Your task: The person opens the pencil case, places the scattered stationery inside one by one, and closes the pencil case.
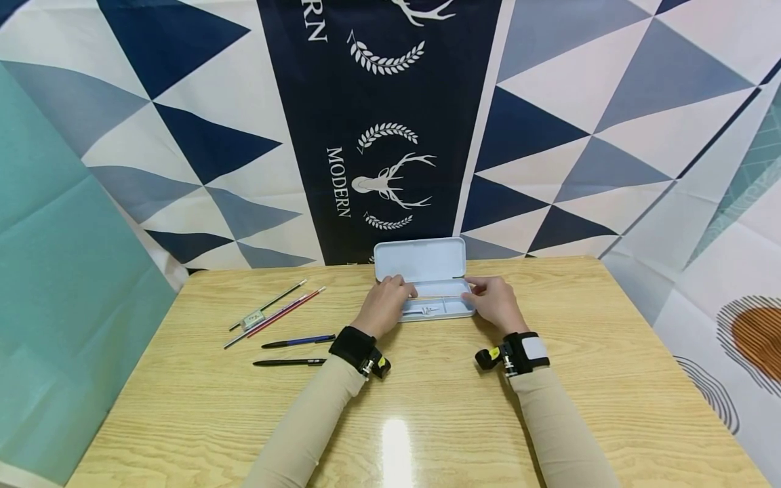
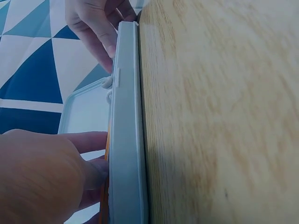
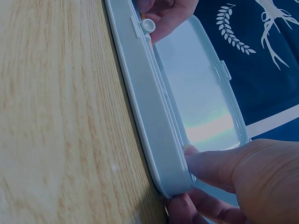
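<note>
Open at the worktop's [image 1: 183, 407] far edge, the pale blue pencil case [image 1: 427, 308], probably light, rigid and slick, is best held where both hands [image 1: 386, 305] [image 1: 495, 301] pinch its ends.

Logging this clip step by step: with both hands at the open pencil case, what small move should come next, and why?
Probably lower the thin yellowish pencil into the tray and let go. Left hand and right hand pinch its two ends just over the pencil case, whose lid stands open. More pens lie on the table to the left.
</note>
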{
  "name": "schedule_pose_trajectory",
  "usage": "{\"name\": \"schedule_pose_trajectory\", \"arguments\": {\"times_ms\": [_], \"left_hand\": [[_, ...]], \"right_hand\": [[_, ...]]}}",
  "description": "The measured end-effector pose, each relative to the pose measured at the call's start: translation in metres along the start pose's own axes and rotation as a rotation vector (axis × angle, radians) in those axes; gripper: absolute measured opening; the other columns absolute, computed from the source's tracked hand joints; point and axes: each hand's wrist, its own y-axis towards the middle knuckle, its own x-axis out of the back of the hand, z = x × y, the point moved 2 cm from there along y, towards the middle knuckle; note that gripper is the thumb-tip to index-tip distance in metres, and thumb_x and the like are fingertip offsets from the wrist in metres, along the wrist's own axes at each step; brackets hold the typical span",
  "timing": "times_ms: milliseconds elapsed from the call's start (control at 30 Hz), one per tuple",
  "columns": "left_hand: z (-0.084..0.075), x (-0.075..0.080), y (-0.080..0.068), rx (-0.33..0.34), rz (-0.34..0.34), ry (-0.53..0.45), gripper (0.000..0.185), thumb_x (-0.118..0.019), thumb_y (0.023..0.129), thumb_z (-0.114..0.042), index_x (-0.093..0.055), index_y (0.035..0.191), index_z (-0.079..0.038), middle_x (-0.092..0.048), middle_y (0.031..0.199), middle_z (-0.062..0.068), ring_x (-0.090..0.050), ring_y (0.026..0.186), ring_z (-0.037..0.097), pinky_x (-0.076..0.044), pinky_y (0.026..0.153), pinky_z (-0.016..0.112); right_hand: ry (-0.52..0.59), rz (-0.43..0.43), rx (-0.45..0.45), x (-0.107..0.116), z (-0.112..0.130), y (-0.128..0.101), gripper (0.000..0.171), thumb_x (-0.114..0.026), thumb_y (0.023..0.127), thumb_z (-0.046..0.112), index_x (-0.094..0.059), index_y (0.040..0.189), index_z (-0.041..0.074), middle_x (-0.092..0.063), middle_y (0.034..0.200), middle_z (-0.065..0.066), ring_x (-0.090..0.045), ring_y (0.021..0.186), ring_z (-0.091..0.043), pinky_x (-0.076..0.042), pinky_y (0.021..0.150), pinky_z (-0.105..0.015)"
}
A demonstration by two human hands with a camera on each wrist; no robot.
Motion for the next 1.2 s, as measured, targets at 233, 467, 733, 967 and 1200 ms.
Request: {"name": "schedule_pose_trajectory", "arguments": {"times_ms": [233, 467, 733, 967, 1200], "left_hand": [[-0.0004, 0.0005, -0.0008, -0.002, 0.016, -0.033, 0.038, -0.079, 0.098, 0.001, -0.083, 0.129, -0.022, -0.076, 0.117, 0.002, -0.071, 0.105, 0.021, -0.063, 0.090, 0.035], [-0.0015, 0.0029, -0.0015, 0.006, 0.069, -0.040, 0.042, -0.077, 0.099, 0.002, -0.083, 0.134, -0.020, -0.076, 0.121, 0.002, -0.073, 0.112, 0.021, -0.063, 0.101, 0.036], [-0.0046, 0.0043, -0.0023, 0.023, 0.133, -0.029, 0.042, -0.073, 0.100, -0.004, -0.081, 0.139, -0.019, -0.075, 0.126, 0.002, -0.072, 0.116, 0.021, -0.062, 0.105, 0.036], [-0.0070, 0.0028, -0.0020, 0.029, 0.138, 0.023, 0.035, -0.071, 0.104, -0.012, -0.083, 0.135, -0.021, -0.075, 0.124, 0.002, -0.071, 0.111, 0.021, -0.063, 0.100, 0.036], [-0.0083, 0.0027, -0.0021, 0.026, 0.137, 0.031, 0.027, -0.071, 0.106, -0.017, -0.085, 0.129, -0.020, -0.074, 0.125, 0.003, -0.068, 0.109, 0.022, -0.062, 0.100, 0.038]], "right_hand": [[-0.004, 0.000, -0.008, -0.0004, 0.0004, 0.0003, 0.048, -0.075, 0.108, 0.016, -0.067, 0.154, 0.003, -0.074, 0.132, -0.029, -0.064, 0.109, -0.034, -0.048, 0.084, -0.031], [0.002, 0.001, 0.002, -0.0008, 0.0003, 0.0001, 0.048, -0.075, 0.108, 0.016, -0.068, 0.154, 0.002, -0.074, 0.132, -0.030, -0.065, 0.110, -0.036, -0.052, 0.088, -0.037], [-0.003, 0.002, -0.003, -0.0004, 0.0003, 0.0000, 0.048, -0.075, 0.108, 0.016, -0.067, 0.154, 0.002, -0.075, 0.132, -0.030, -0.066, 0.110, -0.036, -0.053, 0.090, -0.039], [0.002, 0.002, -0.001, -0.0011, 0.0004, 0.0002, 0.048, -0.075, 0.108, 0.016, -0.068, 0.153, 0.002, -0.075, 0.132, -0.029, -0.065, 0.109, -0.035, -0.050, 0.086, -0.033], [0.005, 0.001, -0.008, 0.0005, -0.0008, 0.0007, 0.048, -0.075, 0.108, 0.016, -0.068, 0.153, 0.002, -0.074, 0.132, -0.029, -0.064, 0.110, -0.036, -0.052, 0.089, -0.037]]}}
